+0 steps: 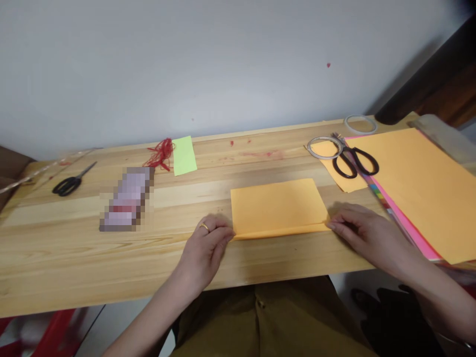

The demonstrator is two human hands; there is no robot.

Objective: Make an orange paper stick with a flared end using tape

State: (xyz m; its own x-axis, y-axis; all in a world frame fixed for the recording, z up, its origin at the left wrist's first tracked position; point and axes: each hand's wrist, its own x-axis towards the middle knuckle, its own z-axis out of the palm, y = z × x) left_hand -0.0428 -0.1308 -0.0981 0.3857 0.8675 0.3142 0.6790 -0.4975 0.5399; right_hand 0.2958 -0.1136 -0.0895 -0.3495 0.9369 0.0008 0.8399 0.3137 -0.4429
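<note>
I see orange paper (275,206) lying between and beyond left hand (204,248) and right hand (364,230), long axis spanning them; both pinch its near-edge ends, neither nearer.

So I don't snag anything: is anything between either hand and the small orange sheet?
Nothing visible: the left hand pinches the small orange sheet at its near-left corner, the right hand at its near-right. The larger scissors lie farther back.

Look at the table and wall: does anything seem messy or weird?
Yes. Red smears mark the table behind the folded orange paper, and a small red spot sits on the pale wall. They look like stains, though I can't tell from what. The red string is tangled too.
</note>
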